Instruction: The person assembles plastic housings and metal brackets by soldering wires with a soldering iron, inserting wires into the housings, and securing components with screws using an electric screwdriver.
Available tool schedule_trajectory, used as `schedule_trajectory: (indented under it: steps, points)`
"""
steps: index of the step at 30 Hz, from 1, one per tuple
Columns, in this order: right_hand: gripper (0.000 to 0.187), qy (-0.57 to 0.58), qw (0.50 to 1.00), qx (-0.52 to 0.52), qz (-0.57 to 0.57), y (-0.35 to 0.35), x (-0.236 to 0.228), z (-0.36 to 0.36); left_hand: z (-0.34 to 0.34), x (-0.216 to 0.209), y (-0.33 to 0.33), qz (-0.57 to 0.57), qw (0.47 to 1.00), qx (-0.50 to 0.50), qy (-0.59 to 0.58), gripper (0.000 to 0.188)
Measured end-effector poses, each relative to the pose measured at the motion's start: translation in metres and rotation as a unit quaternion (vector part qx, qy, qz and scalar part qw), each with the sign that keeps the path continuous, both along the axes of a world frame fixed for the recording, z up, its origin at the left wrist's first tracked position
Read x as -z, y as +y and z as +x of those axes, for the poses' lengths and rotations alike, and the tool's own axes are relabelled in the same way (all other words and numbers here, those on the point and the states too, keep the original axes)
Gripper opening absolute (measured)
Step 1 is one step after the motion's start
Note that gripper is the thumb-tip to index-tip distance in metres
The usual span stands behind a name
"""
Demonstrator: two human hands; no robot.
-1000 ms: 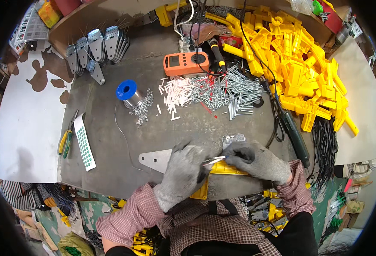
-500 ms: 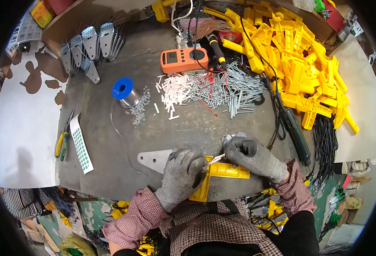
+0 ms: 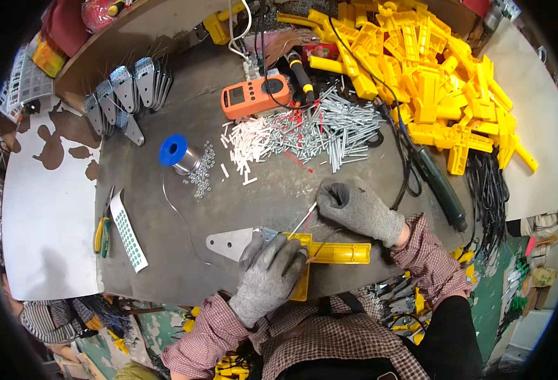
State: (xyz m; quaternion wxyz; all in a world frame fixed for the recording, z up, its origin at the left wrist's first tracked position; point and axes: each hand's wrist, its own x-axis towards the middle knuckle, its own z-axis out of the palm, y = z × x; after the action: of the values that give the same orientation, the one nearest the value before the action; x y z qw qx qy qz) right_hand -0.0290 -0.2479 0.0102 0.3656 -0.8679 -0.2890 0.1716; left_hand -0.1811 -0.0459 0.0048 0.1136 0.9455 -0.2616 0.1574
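Note:
My right hand [image 3: 355,206], in a grey glove, pinches the upper end of a thin white wire [image 3: 302,220]. The wire slants down to a yellow plastic handle shell [image 3: 348,253] near the table's front edge. My left hand [image 3: 267,269], gloved too, has its fingers bent over the shell's left part and the adjoining end of a flat grey metal plate [image 3: 227,244] with holes. What its fingertips grip is hidden under them. A thin reddish-brown lead [image 3: 323,244] crosses the shell.
A solder spool [image 3: 181,154] stands beside small nuts [image 3: 202,171]. White tubes [image 3: 246,144] and screws [image 3: 345,130] lie by an orange meter [image 3: 253,97]. Yellow shells [image 3: 428,76] pile at far right, near a soldering iron [image 3: 440,190]. Pliers [image 3: 102,231] and a sticker strip [image 3: 129,231] lie left.
My right hand has moved up and away from the yellow shell, with the white wire stretched out longer below it. My left hand has lowered onto the shell. The whole view has shifted slightly.

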Motion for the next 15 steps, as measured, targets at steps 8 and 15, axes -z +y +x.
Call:
schedule_trajectory:
  steps: [8,15]
  points:
    - [0.023,-0.060,0.996,0.015,0.062,-0.004,0.023,0.001,0.024,-0.005,-0.009,-0.170,0.978,-0.048,0.115,0.033]
    - [0.019,-0.044,0.997,0.003,0.057,-0.004,0.019,0.000,0.030,-0.023,-0.014,-0.144,0.972,-0.081,0.165,0.051]
